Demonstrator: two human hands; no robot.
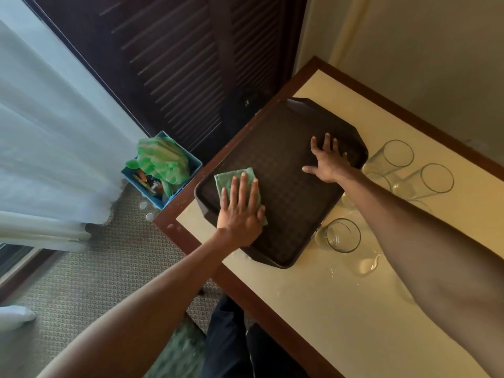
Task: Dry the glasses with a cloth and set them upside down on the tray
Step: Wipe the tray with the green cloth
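the glasses [398, 154] stood on the table [354, 309] with their open ends up, just beside the tray [283, 159] at about 3 o'clock from it. a lone glass [343, 235] stood near the tray's 5 o'clock corner. no glass was on the tray yet.

the green cloth [236, 178] lay on the tray at its 8 o'clock side. the left hand [241, 207] was open and flat, pressing down on the cloth. the right hand [327, 160] was open too, with fingers spread, pressing on the tray at its 3 o'clock side. it held nothing.

a puddle [368, 264] of water lay on the table at 5 o'clock from the tray, close to the lone glass.

the right arm reached over the glasses, so a low swing back could knock one over. wet glass is slippery, so a loose hold could drop one. the cloth might also get too wet from the tray to dry anything well.
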